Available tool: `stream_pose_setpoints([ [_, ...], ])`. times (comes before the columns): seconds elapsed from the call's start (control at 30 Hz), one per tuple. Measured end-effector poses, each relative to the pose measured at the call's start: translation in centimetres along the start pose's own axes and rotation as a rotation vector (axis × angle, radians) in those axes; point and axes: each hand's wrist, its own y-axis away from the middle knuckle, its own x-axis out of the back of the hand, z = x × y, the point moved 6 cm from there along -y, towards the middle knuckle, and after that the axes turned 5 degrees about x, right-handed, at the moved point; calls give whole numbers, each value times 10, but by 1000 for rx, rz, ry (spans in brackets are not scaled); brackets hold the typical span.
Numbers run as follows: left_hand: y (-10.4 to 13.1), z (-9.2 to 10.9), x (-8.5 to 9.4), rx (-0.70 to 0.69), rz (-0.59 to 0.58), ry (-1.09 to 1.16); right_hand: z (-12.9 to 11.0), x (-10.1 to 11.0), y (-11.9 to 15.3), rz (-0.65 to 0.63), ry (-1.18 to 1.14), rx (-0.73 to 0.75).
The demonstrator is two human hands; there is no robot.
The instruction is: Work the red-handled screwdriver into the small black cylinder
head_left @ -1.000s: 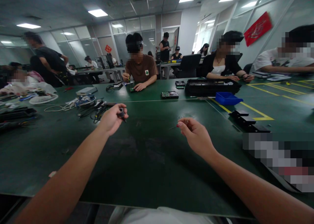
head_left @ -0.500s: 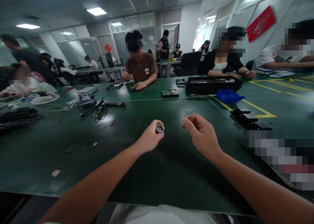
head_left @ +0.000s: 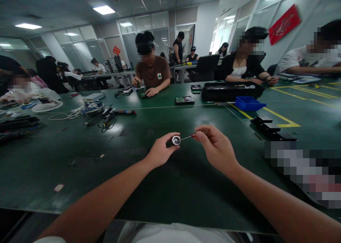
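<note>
My left hand (head_left: 161, 150) is closed around a small round part (head_left: 176, 140), dark outside with a bright metal rim, its open end turned toward me. Details inside the rim are too small to make out. Between the fingers of my right hand (head_left: 217, 143) is a screwdriver (head_left: 193, 135) with a reddish collar and a thin metal shaft. Its tip points left and meets the rim or opening of the round part; how far in it goes, I cannot tell. Both hands are held above the green table (head_left: 149, 197).
Bundled cables (head_left: 105, 119) lie left of centre. Ahead are a hard drive (head_left: 184, 100), a long black housing (head_left: 231, 91) and a blue tray (head_left: 249, 104). Black brackets (head_left: 271, 128) lie to the right. A co-worker (head_left: 151, 69) sits across the table, handling a green board.
The screwdriver has swung up and left, so its tip now reaches the round part. My left hand has shifted slightly right and turned the part's open end more toward me.
</note>
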Motion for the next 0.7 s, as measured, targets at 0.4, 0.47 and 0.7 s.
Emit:
stream_pose_setpoints([
  [0.4,1,-1,1,-62,3,-43,7,1,-2,42,25,-91],
  [0.47,1,-1,1,-58,3,-44,6,2,-3,37,47,-98],
  [0.7,2,0,4,-41,41,-82,-2,9,-4,62,230,-70],
])
